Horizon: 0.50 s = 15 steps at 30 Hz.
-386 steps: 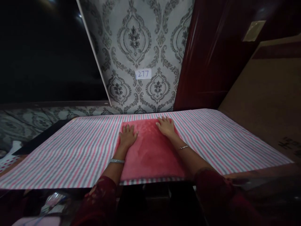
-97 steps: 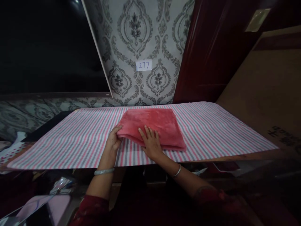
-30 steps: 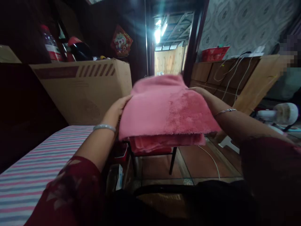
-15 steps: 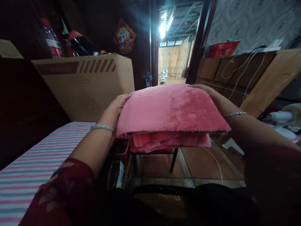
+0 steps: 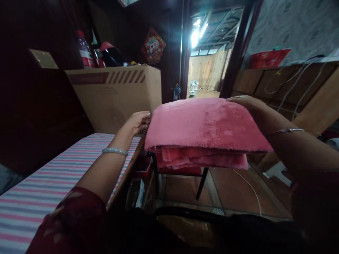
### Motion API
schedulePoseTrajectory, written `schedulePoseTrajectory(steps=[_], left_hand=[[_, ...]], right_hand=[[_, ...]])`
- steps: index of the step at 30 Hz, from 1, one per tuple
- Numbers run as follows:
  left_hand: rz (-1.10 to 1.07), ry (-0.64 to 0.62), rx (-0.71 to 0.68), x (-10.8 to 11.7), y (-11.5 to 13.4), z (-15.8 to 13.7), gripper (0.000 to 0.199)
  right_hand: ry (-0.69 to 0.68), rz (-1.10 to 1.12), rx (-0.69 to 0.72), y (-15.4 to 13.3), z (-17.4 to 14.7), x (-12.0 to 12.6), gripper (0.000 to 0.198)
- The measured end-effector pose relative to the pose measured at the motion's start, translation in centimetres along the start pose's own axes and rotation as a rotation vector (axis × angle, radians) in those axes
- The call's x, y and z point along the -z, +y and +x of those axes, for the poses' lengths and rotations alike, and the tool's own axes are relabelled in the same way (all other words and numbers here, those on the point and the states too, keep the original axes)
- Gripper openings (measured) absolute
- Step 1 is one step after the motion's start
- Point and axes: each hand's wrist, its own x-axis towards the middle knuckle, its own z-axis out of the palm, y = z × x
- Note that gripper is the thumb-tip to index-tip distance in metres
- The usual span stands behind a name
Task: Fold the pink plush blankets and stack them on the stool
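A thick pink plush blanket [image 5: 203, 121], folded in layers, rests on a chair with dark metal legs [image 5: 202, 184] and a red seat. Its folded edges face me, and the top has a darker patch on the right. Just off its left side is my left hand [image 5: 139, 121], fingers loosely apart and holding nothing. My right hand [image 5: 245, 101] touches the blanket's far right corner, fingers stretched flat along the top; its thumb is hidden.
A large cardboard box [image 5: 113, 102] stands at the left, behind a bed with a striped sheet [image 5: 66, 176]. On the right are a wooden cabinet [image 5: 249, 83] with cables and a red basket [image 5: 270, 58]. A white cord [image 5: 251, 190] lies on the tiled floor. Ahead is an open doorway.
My left hand has come away from the blanket's left edge, to the left. My right hand still rests at the right corner. The view has turned slightly left.
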Motion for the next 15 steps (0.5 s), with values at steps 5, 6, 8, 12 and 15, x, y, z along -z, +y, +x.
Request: schedulePoseTrajectory(steps=[5, 6, 8, 12, 15], left_hand=[[0.037, 0.072, 0.033, 3.3, -1.1, -2.9, 0.047], [0.052, 0.087, 0.040, 4.2, -1.6, -3.5, 0.048], [0.086, 0.109, 0.052, 6.2, -2.7, -4.8, 0.049], [0.201, 0.150, 0.060, 10.2, -5.8, -8.4, 0.049], [0.336, 0.171, 0.077, 13.2, -8.3, -12.8, 0.052]], right_hand=[[0.190, -0.217, 0.089, -3.1, -1.7, 0.7, 0.047], [0.234, -0.305, 0.142, -4.2, -2.2, 0.7, 0.044], [0.334, -0.387, 0.326, -6.8, -4.0, 0.1, 0.041], [0.356, -0.210, 0.837, -11.7, -11.4, -3.9, 0.035], [-0.056, -0.173, 1.309, -13.0, -18.9, -8.8, 0.031]])
